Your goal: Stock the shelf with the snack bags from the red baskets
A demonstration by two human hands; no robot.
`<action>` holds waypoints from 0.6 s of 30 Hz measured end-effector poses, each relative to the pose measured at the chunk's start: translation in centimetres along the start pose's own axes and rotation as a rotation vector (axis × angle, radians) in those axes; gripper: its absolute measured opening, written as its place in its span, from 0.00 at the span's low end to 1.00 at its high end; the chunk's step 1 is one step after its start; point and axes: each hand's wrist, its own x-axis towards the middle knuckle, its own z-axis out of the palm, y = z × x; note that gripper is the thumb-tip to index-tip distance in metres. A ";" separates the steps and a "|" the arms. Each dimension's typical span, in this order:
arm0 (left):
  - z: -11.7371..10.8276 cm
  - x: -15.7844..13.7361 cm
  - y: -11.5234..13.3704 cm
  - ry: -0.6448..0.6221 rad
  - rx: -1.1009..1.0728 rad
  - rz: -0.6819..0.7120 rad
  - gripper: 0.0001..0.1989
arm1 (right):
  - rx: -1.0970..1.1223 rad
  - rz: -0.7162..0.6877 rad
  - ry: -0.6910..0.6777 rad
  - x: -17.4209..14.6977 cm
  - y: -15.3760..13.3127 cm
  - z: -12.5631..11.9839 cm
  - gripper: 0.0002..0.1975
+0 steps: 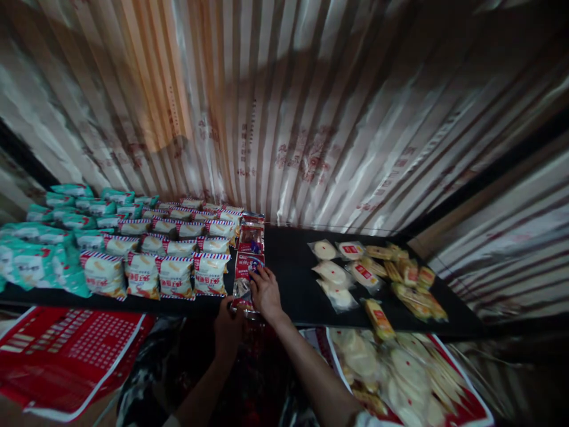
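Two flat red-and-silver snack packets lie in line on the black shelf (288, 261). Over the right side of the nearer red packet (243, 267) my right hand (265, 292) rests with bent fingers gripping it. My left hand (228, 327) is closed at that packet's near left corner, by the shelf's front edge; its fingertips are partly in shadow. Behind it lies the other red packet (251, 234), touched by neither hand. Just left of them stand rows of white snack bags (210, 274) with red-and-blue striped tops.
Teal bags (66, 267) fill the shelf's left end. Round white packaged pieces (334, 275) and yellow packets (413, 299) lie to the right. Below are a red bag (89, 344) and a red-edged container (462, 367) of more packs. Corrugated sheeting (275, 118) rises behind.
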 end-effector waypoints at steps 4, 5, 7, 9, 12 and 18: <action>0.1 -0.2 -0.1 -0.016 -0.079 -0.056 0.19 | 0.005 0.036 -0.017 0.0 0.0 0.4 0.17; 0.2 -0.2 -0.2 -0.017 -0.090 -0.068 0.20 | 0.007 0.040 -0.017 0.0 0.0 0.5 0.17; 0.2 -0.2 -0.3 -0.018 -0.105 -0.077 0.23 | 0.021 0.044 -0.011 0.0 0.0 0.6 0.18; -0.1 -0.4 -0.5 -0.014 -0.107 -0.058 0.25 | 0.053 0.052 0.025 -0.2 -0.2 0.5 0.17; -1.1 -1.4 -0.9 0.031 -0.031 0.044 0.25 | 0.151 0.009 0.139 -1.3 -0.6 -0.2 0.17; -4.3 -4.0 -5.1 0.147 0.207 0.184 0.12 | 0.441 -0.018 0.241 -7.6 -1.9 -1.9 0.16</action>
